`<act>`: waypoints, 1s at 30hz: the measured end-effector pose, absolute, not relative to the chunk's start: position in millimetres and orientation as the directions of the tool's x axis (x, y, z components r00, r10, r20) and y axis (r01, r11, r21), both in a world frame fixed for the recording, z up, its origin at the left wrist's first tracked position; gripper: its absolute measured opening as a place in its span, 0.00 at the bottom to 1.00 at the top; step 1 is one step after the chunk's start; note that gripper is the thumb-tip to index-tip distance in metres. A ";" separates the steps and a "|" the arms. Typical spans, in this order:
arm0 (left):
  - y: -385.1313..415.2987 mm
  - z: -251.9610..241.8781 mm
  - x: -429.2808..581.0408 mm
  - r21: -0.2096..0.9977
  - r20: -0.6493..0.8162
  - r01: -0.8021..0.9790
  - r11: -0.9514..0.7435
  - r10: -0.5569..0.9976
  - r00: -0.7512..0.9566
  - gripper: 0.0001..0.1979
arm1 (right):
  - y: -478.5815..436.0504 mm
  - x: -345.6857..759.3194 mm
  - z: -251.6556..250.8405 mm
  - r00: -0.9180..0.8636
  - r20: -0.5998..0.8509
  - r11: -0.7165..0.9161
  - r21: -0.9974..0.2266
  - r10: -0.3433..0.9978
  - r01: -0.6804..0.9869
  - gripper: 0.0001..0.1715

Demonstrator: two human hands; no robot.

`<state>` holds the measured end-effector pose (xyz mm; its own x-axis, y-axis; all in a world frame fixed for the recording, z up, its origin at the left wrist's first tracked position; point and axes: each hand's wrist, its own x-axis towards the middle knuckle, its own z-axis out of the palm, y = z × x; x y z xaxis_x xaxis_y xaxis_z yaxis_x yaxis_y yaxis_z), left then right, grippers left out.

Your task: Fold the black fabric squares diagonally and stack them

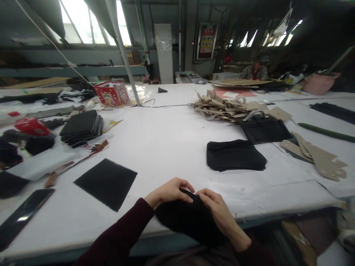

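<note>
A black fabric piece hangs over the table's front edge, gripped at its upper rim by both hands. My left hand pinches it with the thumb in front and the fingers behind. Close beside it, my right hand holds the same rim between thumb and fingertips. A flat black square of material lies on the table to the left. Further right and back rests a stack of black fabric pieces.
Behind the stack lie a black bag panel and a heap of beige straps. Beige cut pieces lie at right. At left are a folded black pile, a patterned red box and a phone. A person sits far back.
</note>
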<state>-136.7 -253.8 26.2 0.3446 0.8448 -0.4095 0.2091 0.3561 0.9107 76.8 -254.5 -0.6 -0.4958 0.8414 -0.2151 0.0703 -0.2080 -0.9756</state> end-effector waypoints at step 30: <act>-274.2 16.7 -182.2 0.873 -0.449 -0.147 0.466 0.884 0.133 0.22 | -259.0 66.6 -11.9 -0.332 -0.017 0.077 -0.961 0.943 0.266 0.10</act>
<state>-182.2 -274.2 16.7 0.1326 0.8836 -0.4490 -0.1470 0.4655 0.8727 66.6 -259.0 -11.9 -0.3323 0.9430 -0.0167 0.2659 0.0767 -0.9609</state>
